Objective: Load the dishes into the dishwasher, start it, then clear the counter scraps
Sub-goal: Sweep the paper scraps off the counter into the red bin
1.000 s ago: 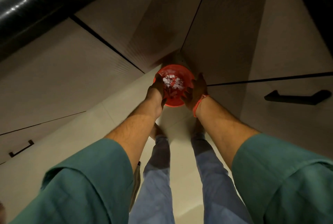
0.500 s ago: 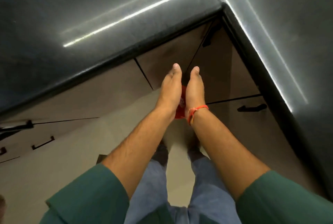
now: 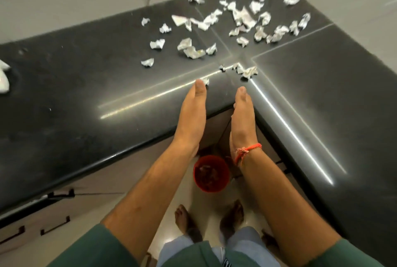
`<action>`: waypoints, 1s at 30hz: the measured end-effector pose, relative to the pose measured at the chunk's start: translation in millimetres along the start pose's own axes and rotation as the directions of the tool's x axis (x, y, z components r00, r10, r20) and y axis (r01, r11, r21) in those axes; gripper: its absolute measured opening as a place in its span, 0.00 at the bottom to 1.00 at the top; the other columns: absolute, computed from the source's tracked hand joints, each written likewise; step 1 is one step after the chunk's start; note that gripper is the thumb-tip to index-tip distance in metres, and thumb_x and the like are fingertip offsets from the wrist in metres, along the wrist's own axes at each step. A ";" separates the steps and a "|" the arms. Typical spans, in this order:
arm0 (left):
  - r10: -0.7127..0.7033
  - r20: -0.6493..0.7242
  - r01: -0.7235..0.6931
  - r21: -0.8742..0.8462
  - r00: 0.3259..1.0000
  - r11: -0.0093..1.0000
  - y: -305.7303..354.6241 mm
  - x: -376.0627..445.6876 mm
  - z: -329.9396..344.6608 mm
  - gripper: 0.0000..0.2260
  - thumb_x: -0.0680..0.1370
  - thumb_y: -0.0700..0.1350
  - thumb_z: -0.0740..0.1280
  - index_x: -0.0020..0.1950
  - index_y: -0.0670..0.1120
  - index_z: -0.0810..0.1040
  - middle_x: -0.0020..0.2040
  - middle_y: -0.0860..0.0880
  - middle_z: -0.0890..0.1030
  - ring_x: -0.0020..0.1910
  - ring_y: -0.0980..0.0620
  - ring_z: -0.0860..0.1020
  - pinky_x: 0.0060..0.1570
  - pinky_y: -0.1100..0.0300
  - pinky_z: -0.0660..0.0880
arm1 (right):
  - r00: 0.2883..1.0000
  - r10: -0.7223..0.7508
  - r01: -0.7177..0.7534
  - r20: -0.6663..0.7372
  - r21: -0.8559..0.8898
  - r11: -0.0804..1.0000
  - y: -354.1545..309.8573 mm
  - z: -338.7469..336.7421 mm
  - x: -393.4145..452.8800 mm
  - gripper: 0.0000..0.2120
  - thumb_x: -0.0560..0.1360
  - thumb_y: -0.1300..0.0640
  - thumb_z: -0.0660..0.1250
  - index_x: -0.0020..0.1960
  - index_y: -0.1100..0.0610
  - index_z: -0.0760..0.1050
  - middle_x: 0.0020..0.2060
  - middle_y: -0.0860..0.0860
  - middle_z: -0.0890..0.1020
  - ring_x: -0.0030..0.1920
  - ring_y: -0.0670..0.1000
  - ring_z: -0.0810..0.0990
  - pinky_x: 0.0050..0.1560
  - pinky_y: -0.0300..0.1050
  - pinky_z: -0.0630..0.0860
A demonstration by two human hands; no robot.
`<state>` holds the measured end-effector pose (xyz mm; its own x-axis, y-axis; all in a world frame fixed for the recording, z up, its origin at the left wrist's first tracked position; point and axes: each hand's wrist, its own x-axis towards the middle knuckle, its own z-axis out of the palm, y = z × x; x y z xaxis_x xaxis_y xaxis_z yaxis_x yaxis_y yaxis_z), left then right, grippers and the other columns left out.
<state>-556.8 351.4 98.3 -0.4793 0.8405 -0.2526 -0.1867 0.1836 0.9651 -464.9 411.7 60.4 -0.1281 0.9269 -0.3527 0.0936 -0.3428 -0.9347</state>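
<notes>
Several crumpled white paper scraps lie scattered over the inner corner of the black L-shaped counter. My left hand and my right hand reach side by side over the counter's front edge, fingers straight and palms facing each other, both holding nothing. The left fingertips almost touch a small scrap. Another small clump lies just beyond the right fingertips. A red bucket with scraps inside stands on the floor below, between my forearms.
Beige cabinet doors with dark handles run under the counter at the left. A white object sits at the counter's left edge. My bare feet stand on the pale floor behind the bucket. A light wall backs the counter.
My hands have risen from the red bucket on the floor to the counter's front edge. The view tilted up, bringing the scattered scraps into sight.
</notes>
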 end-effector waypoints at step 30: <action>-0.058 -0.048 0.075 0.553 0.997 0.830 -49.4 96.4 30.2 0.39 0.80 0.65 0.63 0.83 0.56 0.46 0.83 0.57 0.50 0.81 0.57 0.50 0.76 0.55 0.54 | 0.927 -0.279 0.375 0.252 -0.560 0.739 7.3 -77.8 160.9 0.50 0.71 0.39 0.75 0.82 0.51 0.50 0.81 0.50 0.54 0.80 0.49 0.53 0.75 0.42 0.55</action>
<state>-567.9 438.6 28.4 -0.5086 0.8029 -0.3110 0.2839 0.4973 0.8198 -408.0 570.2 0.2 -0.3939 0.9159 -0.0769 0.5744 0.1799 -0.7985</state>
